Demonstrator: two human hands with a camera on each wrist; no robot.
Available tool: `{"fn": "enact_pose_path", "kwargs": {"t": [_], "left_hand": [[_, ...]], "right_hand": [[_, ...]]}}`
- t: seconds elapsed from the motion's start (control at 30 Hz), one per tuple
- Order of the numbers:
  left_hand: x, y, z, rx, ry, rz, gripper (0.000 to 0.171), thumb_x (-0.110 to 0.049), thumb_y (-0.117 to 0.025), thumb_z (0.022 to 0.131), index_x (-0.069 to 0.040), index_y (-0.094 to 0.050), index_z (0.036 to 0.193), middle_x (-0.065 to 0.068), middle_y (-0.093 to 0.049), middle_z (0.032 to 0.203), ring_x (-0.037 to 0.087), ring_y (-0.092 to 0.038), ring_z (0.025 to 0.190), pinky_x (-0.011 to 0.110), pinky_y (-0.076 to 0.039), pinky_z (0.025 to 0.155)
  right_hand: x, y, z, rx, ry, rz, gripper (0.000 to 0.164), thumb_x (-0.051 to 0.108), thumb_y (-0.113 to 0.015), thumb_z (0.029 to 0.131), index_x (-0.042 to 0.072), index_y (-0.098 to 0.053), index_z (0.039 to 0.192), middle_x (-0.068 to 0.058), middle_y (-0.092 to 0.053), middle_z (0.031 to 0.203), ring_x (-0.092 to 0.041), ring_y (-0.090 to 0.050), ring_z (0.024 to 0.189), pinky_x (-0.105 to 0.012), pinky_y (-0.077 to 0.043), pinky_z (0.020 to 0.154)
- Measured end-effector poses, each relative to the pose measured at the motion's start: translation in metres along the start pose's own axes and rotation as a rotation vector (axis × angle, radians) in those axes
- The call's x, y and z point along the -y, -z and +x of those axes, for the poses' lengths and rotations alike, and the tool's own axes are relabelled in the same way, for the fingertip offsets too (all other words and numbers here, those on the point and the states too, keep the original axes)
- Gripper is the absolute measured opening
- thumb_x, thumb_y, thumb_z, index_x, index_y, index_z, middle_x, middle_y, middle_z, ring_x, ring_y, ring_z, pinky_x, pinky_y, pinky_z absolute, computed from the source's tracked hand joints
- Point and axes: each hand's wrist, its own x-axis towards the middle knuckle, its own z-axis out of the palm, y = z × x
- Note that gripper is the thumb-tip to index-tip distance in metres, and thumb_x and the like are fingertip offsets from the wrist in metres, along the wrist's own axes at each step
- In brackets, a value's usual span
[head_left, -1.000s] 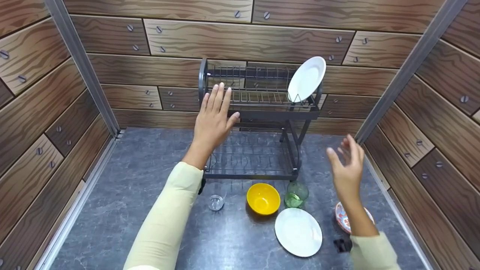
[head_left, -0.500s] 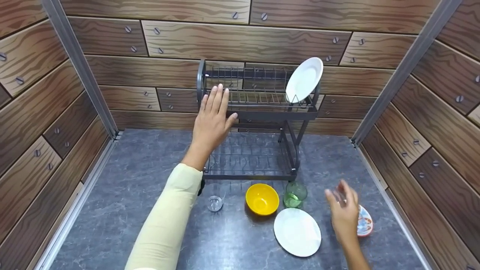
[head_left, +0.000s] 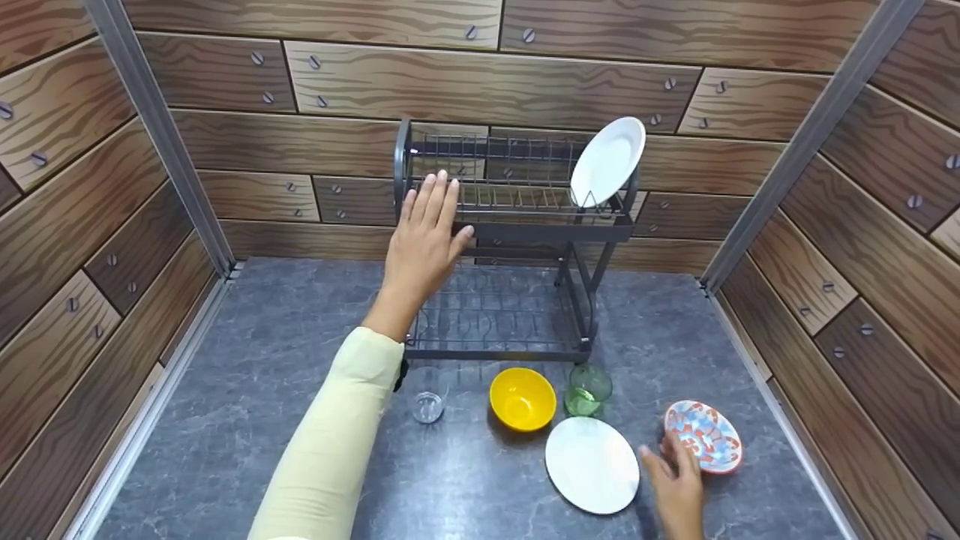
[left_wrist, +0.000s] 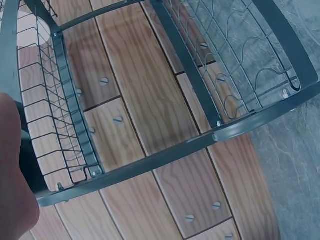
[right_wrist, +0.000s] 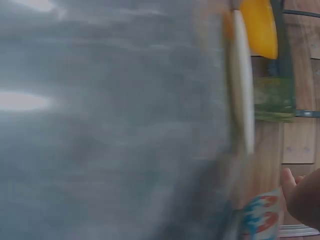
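R. hand [head_left: 677, 484] is now lowered to floral bowl [head_left: 714, 439], on table [head_left: 247, 427] beside white plate [head_left: 592, 465]; fingers parted, nothing grasped; bowl prob. reachable. L. hand [head_left: 421, 255], fingers straight, is held at dish rack [head_left: 547, 231].

In my head view, yellow bowl [head_left: 523, 400] near green glass [head_left: 587, 391], small clear cup [head_left: 427, 407] farther left, wood-patterned walls [head_left: 570, 90] around.
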Motion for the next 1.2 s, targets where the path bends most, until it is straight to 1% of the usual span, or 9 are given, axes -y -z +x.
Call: {"fn": "enact_pose_path", "kwargs": {"t": [0.07, 0.17, 0.27, 0.37, 0.5, 0.7, 0.9, 0.97, 1.2], "left_hand": [[0.0, 0.0, 0.0, -0.003, 0.002, 0.004, 0.067, -0.05, -0.024, 0.102, -0.009, -0.013, 0.154, 0.009, -0.009, 0.161, 0.023, -0.003, 0.148, 0.039, -0.002, 0.12], [0.0, 0.0, 0.0, 0.001, 0.001, 0.002, 0.068, -0.05, -0.024, 0.102, -0.009, -0.012, 0.154, 0.009, -0.008, 0.161, 0.023, -0.003, 0.148, 0.039, 0.0, 0.12], [0.0, -0.001, -0.001, 0.004, 0.002, -0.005, 0.068, -0.05, -0.025, 0.101, -0.009, -0.011, 0.154, 0.009, -0.007, 0.161, 0.023, -0.002, 0.148, 0.038, 0.002, 0.12], [0.001, -0.002, -0.001, 0.005, 0.007, -0.009, 0.068, -0.05, -0.025, 0.101, -0.01, -0.011, 0.154, 0.008, -0.006, 0.161, 0.022, 0.0, 0.148, 0.037, 0.004, 0.119], [0.001, -0.002, -0.001, 0.002, 0.01, -0.012, 0.068, -0.05, -0.025, 0.101, -0.01, -0.011, 0.154, 0.008, -0.007, 0.161, 0.022, 0.001, 0.148, 0.038, 0.003, 0.12], [0.0, -0.001, -0.001, -0.01, 0.005, -0.024, 0.067, -0.049, -0.026, 0.102, -0.009, -0.014, 0.154, 0.009, -0.009, 0.161, 0.022, -0.001, 0.148, 0.038, 0.002, 0.12], [-0.001, -0.001, -0.001, -0.002, 0.012, -0.032, 0.067, -0.049, -0.026, 0.102, -0.009, -0.013, 0.154, 0.008, -0.009, 0.161, 0.022, 0.0, 0.148, 0.037, 0.004, 0.119], [-0.001, 0.0, -0.001, 0.001, 0.013, -0.037, 0.067, -0.049, -0.026, 0.102, -0.009, -0.013, 0.154, 0.008, -0.009, 0.161, 0.022, -0.001, 0.148, 0.037, 0.004, 0.119], [-0.001, 0.0, -0.001, 0.012, 0.019, -0.045, 0.067, -0.05, -0.026, 0.101, -0.01, -0.012, 0.154, 0.008, -0.008, 0.161, 0.021, 0.001, 0.148, 0.037, 0.005, 0.119]], "right_hand": [[-0.01, 0.0, -0.005, 0.01, -0.037, -0.066, 0.057, 0.01, -0.069, 0.086, -0.005, -0.046, 0.137, -0.017, -0.047, 0.124, 0.001, -0.048, 0.102, 0.0, -0.039, 0.085], [-0.02, -0.002, -0.011, 0.047, -0.099, -0.153, 0.061, 0.018, -0.07, 0.087, -0.005, -0.045, 0.138, -0.019, -0.046, 0.126, -0.011, -0.048, 0.108, 0.003, -0.035, 0.083], [-0.025, -0.004, -0.014, 0.087, -0.154, -0.188, 0.067, 0.024, -0.069, 0.088, -0.007, -0.041, 0.14, -0.023, -0.043, 0.131, -0.026, -0.047, 0.117, 0.004, -0.034, 0.081], [-0.026, -0.005, -0.016, 0.1, -0.175, -0.209, 0.068, 0.026, -0.069, 0.088, -0.009, -0.04, 0.139, -0.024, -0.041, 0.132, -0.033, -0.046, 0.119, 0.005, -0.034, 0.078], [-0.025, -0.007, -0.015, 0.088, -0.186, -0.238, 0.065, 0.023, -0.069, 0.087, -0.009, -0.043, 0.138, -0.023, -0.044, 0.131, -0.032, -0.049, 0.116, 0.003, -0.036, 0.076], [-0.023, -0.008, -0.014, 0.103, -0.198, -0.292, 0.063, 0.023, -0.07, 0.087, -0.008, -0.045, 0.136, -0.024, -0.047, 0.128, -0.029, -0.052, 0.111, 0.002, -0.035, 0.073], [-0.025, -0.007, -0.013, 0.112, -0.177, -0.294, 0.059, 0.014, -0.071, 0.085, -0.008, -0.047, 0.134, -0.023, -0.053, 0.124, -0.009, -0.053, 0.095, -0.003, -0.04, 0.073], [-0.025, -0.007, -0.013, 0.117, -0.18, -0.292, 0.058, 0.01, -0.07, 0.085, -0.008, -0.047, 0.135, -0.023, -0.054, 0.124, -0.006, -0.053, 0.092, -0.003, -0.04, 0.073], [-0.024, -0.005, -0.011, 0.161, -0.228, -0.316, 0.056, 0.007, -0.065, 0.085, -0.007, -0.047, 0.136, -0.025, -0.054, 0.127, -0.014, -0.054, 0.096, -0.005, -0.04, 0.07]]}}
